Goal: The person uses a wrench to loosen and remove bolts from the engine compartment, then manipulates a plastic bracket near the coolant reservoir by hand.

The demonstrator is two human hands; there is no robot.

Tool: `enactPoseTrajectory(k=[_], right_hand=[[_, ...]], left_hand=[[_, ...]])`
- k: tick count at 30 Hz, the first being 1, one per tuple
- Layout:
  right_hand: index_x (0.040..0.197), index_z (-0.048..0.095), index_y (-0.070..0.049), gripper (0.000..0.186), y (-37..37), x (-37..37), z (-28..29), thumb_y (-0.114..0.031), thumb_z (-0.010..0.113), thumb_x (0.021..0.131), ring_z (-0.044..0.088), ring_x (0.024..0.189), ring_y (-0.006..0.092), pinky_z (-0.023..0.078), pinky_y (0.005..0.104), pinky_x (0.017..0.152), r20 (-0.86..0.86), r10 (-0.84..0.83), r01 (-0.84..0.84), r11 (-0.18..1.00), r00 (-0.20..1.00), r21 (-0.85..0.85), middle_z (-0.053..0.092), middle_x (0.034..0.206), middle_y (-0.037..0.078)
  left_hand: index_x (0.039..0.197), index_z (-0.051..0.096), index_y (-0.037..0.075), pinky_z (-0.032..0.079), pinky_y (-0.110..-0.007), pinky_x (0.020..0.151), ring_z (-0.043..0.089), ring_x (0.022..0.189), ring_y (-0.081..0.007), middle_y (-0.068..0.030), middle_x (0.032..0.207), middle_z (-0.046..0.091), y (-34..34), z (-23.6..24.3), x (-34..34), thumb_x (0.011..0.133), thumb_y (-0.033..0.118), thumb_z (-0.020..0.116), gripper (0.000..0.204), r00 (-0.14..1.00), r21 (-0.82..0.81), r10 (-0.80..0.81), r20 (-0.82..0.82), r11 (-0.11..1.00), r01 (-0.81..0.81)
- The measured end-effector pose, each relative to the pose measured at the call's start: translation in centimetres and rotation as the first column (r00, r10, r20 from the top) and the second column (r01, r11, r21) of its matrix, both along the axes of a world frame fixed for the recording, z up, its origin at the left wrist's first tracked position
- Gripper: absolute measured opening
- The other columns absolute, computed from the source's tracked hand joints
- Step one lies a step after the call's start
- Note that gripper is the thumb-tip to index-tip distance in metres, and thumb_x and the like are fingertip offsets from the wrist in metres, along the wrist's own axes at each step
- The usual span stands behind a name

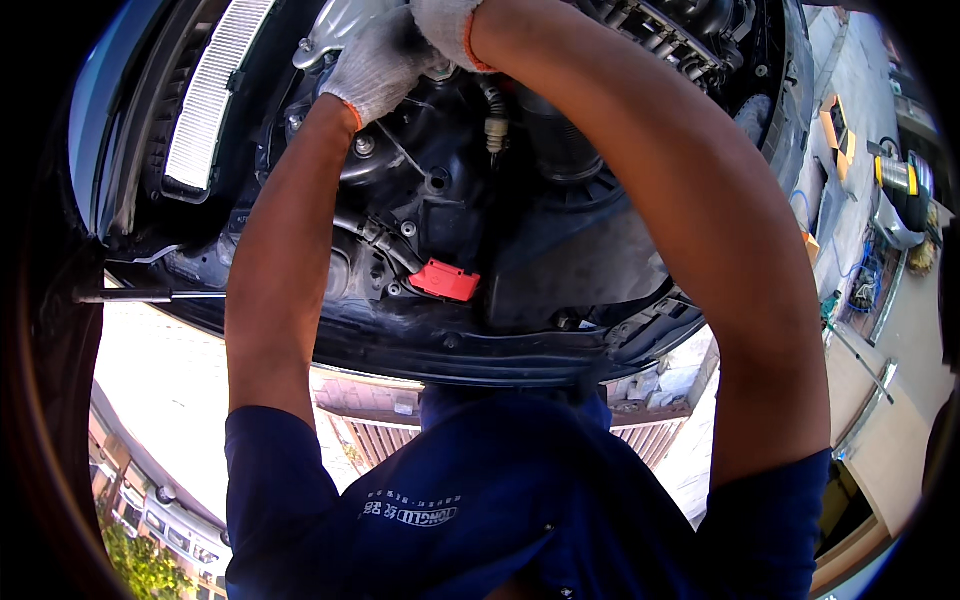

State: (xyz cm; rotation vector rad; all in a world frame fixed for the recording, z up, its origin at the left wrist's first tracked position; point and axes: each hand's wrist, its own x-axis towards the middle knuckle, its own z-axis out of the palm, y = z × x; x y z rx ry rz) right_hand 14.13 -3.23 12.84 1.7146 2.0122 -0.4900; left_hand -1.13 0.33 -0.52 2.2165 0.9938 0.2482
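Both my hands wear light grey knit gloves with orange cuffs and reach deep into a car's engine bay. My left hand [382,66] lies beside a silver metal part [335,28], above black engine-bay parts. My right hand [447,30] is close to the left one at the top edge, partly cut off. The fingers of both hands are bent away or out of frame, so what they hold is hidden. Below them hangs a ribbed hose with a pale connector [495,132]. A red plastic cover [445,280] sits nearer me, beside a large black housing [580,255].
A white pleated filter [212,100] lies along the left side. A thin metal rod [150,296] crosses at the left. The car's front edge [450,365] runs before my body. On the ground at right are an open cardboard box [838,135] and several tools.
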Motion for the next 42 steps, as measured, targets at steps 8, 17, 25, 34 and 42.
enactPoseTrajectory(k=[8,17,25,34,42], right_hand=[[0.113,0.082,-0.015,0.038,-0.5,-1.7,1.7,-0.016,0.088,0.075,0.077,0.106,0.0289,0.063,0.0493,0.081,-0.087,-0.324,0.311,0.94,0.942,-0.139,0.078,0.118,0.01],[0.111,0.083,-0.014,0.03,-0.9,-1.0,-0.8,-0.014,0.08,0.081,0.075,0.109,0.0281,0.062,0.0464,0.085,-0.133,-0.326,0.334,0.942,0.936,0.038,0.078,0.116,0.011],[0.111,0.083,-0.014,0.034,-0.7,0.4,-0.5,-0.016,0.087,0.077,0.077,0.105,0.0284,0.062,0.0453,0.083,-0.01,-0.087,0.087,0.996,0.996,0.006,0.078,0.116,0.011],[0.115,0.082,-0.015,0.043,0.0,-1.2,1.4,-0.015,0.09,0.073,0.076,0.108,0.0287,0.062,0.0486,0.084,-0.025,-0.223,0.216,0.963,0.975,-0.16,0.077,0.12,0.01],[0.115,0.081,-0.013,0.034,-1.7,-2.6,-0.2,-0.014,0.081,0.081,0.075,0.11,0.0296,0.062,0.0454,0.086,-0.184,-0.28,0.306,0.943,0.942,0.133,0.077,0.121,0.012]], left_hand=[[0.125,0.068,0.001,0.055,-0.041,0.094,0.068,0.112,-0.0338,-0.0185,0.12,0.073,1.5,-4.8,-1.8,0.095,0.018,0.075,0.035,0.962,-0.116,0.037,0.271,0.993,-0.005],[0.126,0.067,0.002,0.054,-0.04,0.097,0.066,0.117,-0.0367,-0.0185,0.123,0.072,1.8,-3.1,-0.6,0.093,0.013,0.074,0.035,0.991,0.185,-0.133,-0.012,0.974,0.132],[0.124,0.068,0.001,0.054,-0.041,0.095,0.069,0.11,-0.0361,-0.018,0.118,0.073,-0.5,1.1,1.1,0.094,0.018,0.075,0.036,0.999,-0.15,0.042,0.027,0.988,-0.037],[0.126,0.067,0.001,0.052,-0.044,0.098,0.066,0.114,-0.0366,-0.0205,0.123,0.071,1.5,-2.4,-1.8,0.095,0.019,0.074,0.036,0.997,0.0,-0.048,0.065,0.999,0.048],[0.125,0.067,0.003,0.052,-0.04,0.102,0.065,0.119,-0.0326,-0.0174,0.125,0.07,1.7,-3.5,-2.2,0.093,0.023,0.079,0.04,0.983,0.172,-0.129,0.133,0.979,0.106]])
